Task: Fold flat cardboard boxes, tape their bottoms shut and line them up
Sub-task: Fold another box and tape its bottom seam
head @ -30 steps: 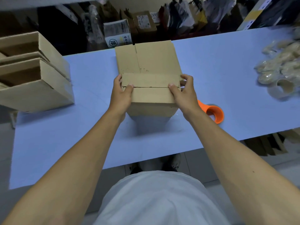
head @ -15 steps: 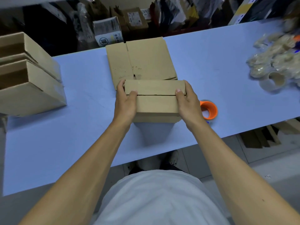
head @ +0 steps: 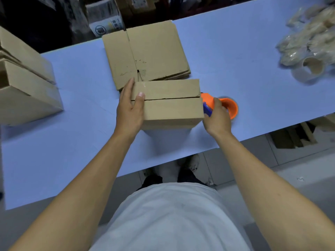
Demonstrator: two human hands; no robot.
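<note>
Left hand (head: 129, 107) grips left end of folded box (head: 170, 104), thumb across flap seam. Right hand (head: 216, 117) curls round orange tape dispenser (head: 229, 106) just right of box. Blue bench (head: 72, 142) carries all. Finished boxes (head: 23, 84) lined at far left. Flat cardboard stack (head: 146, 51) touching behind folded box. Tape rolls (head: 311, 42) piled far right.

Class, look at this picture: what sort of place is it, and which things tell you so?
Probably a packing or shipping workroom: a stack of flat cardboard boxes, an orange tape dispenser and spare tape rolls on a long blue table.
</note>
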